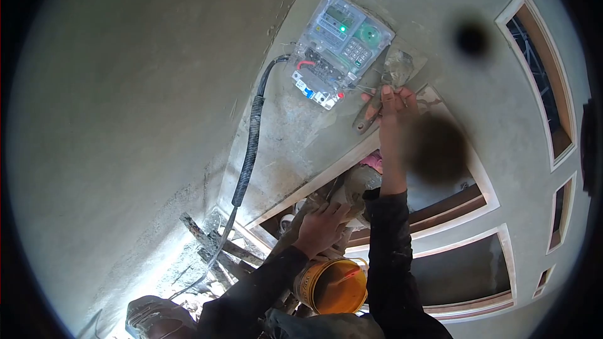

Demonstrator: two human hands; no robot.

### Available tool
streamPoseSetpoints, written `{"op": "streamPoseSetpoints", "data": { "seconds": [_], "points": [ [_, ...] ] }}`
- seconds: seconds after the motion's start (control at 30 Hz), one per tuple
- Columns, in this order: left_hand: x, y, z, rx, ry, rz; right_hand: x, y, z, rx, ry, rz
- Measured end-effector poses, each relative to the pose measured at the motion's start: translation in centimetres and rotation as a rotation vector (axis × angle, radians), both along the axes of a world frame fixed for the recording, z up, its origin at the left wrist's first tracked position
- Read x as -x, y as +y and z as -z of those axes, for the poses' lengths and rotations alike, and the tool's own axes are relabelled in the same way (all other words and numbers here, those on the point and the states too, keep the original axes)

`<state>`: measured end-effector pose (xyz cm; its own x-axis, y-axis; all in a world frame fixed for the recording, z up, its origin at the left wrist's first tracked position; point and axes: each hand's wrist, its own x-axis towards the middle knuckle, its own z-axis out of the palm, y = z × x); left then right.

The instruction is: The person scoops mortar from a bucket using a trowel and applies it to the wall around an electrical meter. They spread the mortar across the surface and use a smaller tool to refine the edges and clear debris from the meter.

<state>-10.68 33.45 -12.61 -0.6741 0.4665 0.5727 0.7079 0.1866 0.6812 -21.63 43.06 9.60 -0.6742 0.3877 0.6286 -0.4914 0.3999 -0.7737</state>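
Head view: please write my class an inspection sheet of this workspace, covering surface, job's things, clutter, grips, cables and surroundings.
Surface: grey wall, patchy below the meter.
Job's things: meter with a green light lit; scraper beside it, blade contact with the wall unclear.
Clutter: rough poles low on the left; yellow bucket below the hands.
Grips: right grip holds the scraper; left grip lies on something hard to identify.
Cables: black ribbed conduit running down from the meter.
Surroundings: pale-framed windows at right; dark blurs hide parts.
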Motion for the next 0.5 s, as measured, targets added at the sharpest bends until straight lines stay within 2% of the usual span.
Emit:
{"op": "streamPoseSetpoints", "data": {
  "seconds": [0.2, 0.27, 0.5],
  "points": [
    [0.2, -0.3, -0.1, -0.010, 0.001, -0.008, 0.2, -0.7, 2.5, 0.067, -0.024, 0.010],
    [0.1, -0.5, -0.4, 0.067, -0.085, 0.007, 0.2, -0.7, 4.0, 0.060, -0.055, 0.007],
    [0.6, -1.0, -0.1, 0.089, -0.107, 0.039, -1.0, -1.0, 10.0, 0.172, -0.057, -0.032]
  ]
}}
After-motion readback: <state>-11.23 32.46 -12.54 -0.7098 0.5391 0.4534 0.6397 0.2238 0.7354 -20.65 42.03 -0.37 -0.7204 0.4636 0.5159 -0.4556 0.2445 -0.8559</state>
